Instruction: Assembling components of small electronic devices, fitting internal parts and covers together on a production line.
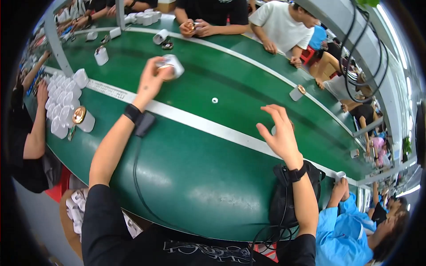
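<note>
My left hand [151, 83] reaches over the green belt, its fingers closed around a white plastic housing [178, 66]. Copper colour shows at my fingertips there, partly hidden by the hand. Over the belt on the right, my right hand [282, 135] has its fingers apart and holds nothing. Beside its palm a small white piece [273, 130] shows, mostly hidden; whether the hand touches it I cannot tell. Between my hands lies a small white ring [214, 100] on the belt.
At left stand several white cups [62, 99] and a copper-topped white housing [88, 120]. More housings lie on the belt, one [101, 56] far left, another [296, 93] far right. A black mesh bag [284, 195] with cables sits by my right forearm. Co-workers sit around.
</note>
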The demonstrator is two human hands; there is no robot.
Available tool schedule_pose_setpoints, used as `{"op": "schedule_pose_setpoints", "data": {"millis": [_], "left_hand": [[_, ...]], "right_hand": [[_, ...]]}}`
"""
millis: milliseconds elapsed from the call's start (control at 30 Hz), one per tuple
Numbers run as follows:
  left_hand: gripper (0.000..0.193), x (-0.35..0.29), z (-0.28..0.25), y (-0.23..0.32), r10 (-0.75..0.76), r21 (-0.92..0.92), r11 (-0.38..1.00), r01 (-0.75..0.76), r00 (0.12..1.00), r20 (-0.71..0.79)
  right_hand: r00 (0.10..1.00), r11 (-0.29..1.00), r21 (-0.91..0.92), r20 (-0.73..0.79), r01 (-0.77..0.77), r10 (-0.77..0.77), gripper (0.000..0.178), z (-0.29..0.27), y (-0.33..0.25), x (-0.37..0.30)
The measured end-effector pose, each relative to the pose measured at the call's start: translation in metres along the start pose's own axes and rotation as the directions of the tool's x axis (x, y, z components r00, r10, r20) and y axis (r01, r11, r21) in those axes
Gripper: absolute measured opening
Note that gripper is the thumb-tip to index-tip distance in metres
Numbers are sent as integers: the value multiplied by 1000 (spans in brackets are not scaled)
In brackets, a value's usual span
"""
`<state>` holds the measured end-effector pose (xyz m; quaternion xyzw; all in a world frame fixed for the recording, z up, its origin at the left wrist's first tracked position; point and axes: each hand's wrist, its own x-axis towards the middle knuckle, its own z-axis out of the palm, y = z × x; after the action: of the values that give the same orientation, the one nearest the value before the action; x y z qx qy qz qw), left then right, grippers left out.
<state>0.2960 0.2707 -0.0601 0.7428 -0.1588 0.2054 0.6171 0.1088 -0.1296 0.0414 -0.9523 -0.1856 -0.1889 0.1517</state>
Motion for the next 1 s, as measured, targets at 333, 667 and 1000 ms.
{"op": "schedule_pose_setpoints", "data": {"millis": [333, 667, 1000], "left_hand": [[37, -166, 98, 129, -2, -74, 996, 50, 840, 542], [55, -146, 84, 94, 63, -258, 949, 180, 696, 716], [64, -132, 75, 114, -154, -129, 880, 458, 531, 833]], "right_hand": [[940, 920, 376, 341, -112, -25, 82, 50, -56, -22], [754, 775, 536, 646, -335, -121, 77, 28, -47, -14], [926, 926, 368, 313, 85, -210, 62, 34, -75, -25]]}}
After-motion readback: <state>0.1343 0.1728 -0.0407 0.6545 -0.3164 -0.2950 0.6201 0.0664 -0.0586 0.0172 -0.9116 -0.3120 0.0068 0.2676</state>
